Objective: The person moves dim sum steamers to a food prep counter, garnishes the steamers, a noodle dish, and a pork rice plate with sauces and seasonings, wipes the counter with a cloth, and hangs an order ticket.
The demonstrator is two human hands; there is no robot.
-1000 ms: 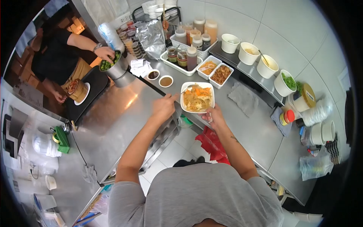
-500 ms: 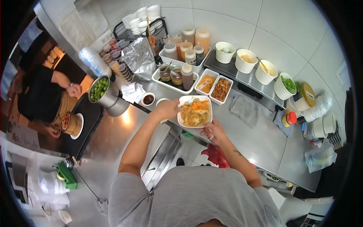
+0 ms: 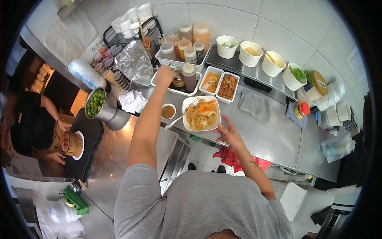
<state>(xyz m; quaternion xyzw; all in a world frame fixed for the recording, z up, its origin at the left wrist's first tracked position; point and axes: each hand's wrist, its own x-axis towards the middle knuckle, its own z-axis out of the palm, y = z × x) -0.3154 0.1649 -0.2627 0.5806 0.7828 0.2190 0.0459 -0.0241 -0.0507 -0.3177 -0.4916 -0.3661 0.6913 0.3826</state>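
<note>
My left hand point(image 3: 164, 75) reaches over the white tray point(image 3: 187, 92), fingers closed above its left end, where a jar stood in view before. A thin tip shows by the fingers; what they grip I cannot tell. Beside it in the tray are a glass jar point(image 3: 178, 79) and a squeeze bottle point(image 3: 189, 75) of brown sauce. A white square bowl point(image 3: 185, 104) of noodles point(image 3: 201, 117) with orange shreds stands near the counter edge. A fork point(image 3: 181, 119) rests in it, handle over the left rim. My right hand point(image 3: 229, 133) is open, fingers spread, at the bowl's lower right corner.
A cup of brown sauce point(image 3: 168, 112) stands left of the bowl. Behind are two tubs of toppings point(image 3: 228, 86), sauce bottles point(image 3: 184, 47) and a shelf with white tubs point(image 3: 250, 54). At left, a pot of green limes point(image 3: 104, 109) stands near another person point(image 3: 34, 123) beside a black tray point(image 3: 88, 131).
My left hand has let go of the fork and moved up and left to the jar tray. My right hand has opened at the bowl's corner. The view has shifted slightly.
</note>
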